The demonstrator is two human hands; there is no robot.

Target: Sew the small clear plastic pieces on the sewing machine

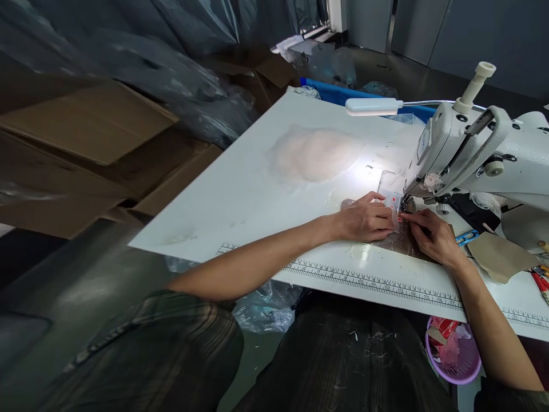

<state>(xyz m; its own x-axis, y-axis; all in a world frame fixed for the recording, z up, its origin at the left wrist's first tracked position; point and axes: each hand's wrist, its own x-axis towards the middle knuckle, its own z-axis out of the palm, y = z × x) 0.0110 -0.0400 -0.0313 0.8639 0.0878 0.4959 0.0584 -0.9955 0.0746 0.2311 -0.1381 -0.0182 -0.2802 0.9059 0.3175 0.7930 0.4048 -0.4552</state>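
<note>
A small piece of pale sheer fabric (pixel 395 201) with red marks lies under the needle area of a white sewing machine (pixel 446 143). My left hand (pixel 366 220) is closed over the fabric's left side, its bent fingers pressing on it. From the right, my right hand (pixel 433 236) reaches in with its index fingertip against the fabric beside the presser foot (pixel 404 201); its other fingers are curled. The fabric's part under my left palm is hidden. Farther back on the white table (pixel 240 189) lies a heap of sheer pinkish fabric (pixel 317 153).
A lamp (pixel 374 106) hangs over the table. Right of my right hand are a blue cutter (pixel 467 237) and a brown paper piece (pixel 500 256). A printed ruler (pixel 364 283) runs along the front edge. Below stands a purple basket (pixel 465 375) with scraps; cardboard boxes (pixel 86 123) stand left.
</note>
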